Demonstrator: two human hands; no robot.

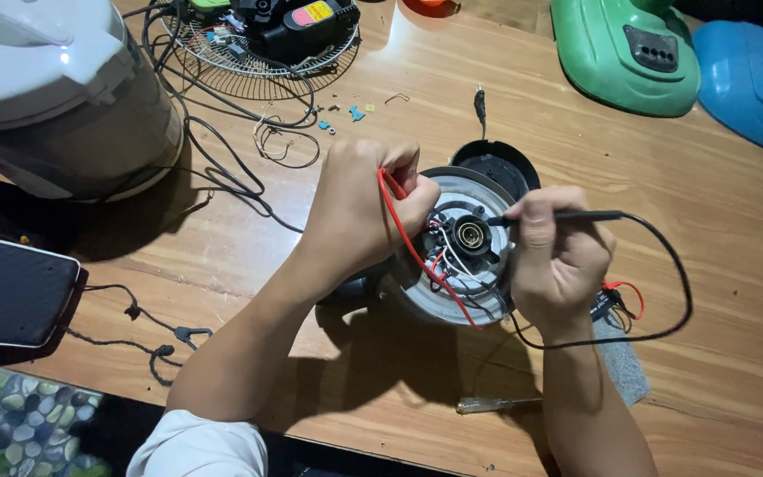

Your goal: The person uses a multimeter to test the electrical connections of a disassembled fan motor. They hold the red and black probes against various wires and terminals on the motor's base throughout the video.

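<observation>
**Two probes on the open underside of a kettle**

The kettle (461, 252) lies upturned on the wooden desk (735, 265), its round base facing up with the cover off, so the white and red wires and the dark socket in the middle are laid bare to both hands; its black handle end points away from the person.

The left hand (359, 208) is closed around a red probe (390, 184), and rests on the left rim of the base, which seems to steady both the kettle and the tip; the red lead runs down across the opened base. The right hand (554, 256) is shut in a pen-like grip on a black probe (558, 216), held almost level so that its tip reaches left to the centre socket; its black lead (677, 274) loops out to the right and back under the wrist.

So the kettle sits directly between the two hands, touching the left, just beside the right.

A screwdriver (496, 405) lies near the desk's front edge, below the right forearm; a fan grille (258, 53) and loose black cable lie well apart at the far side.
</observation>
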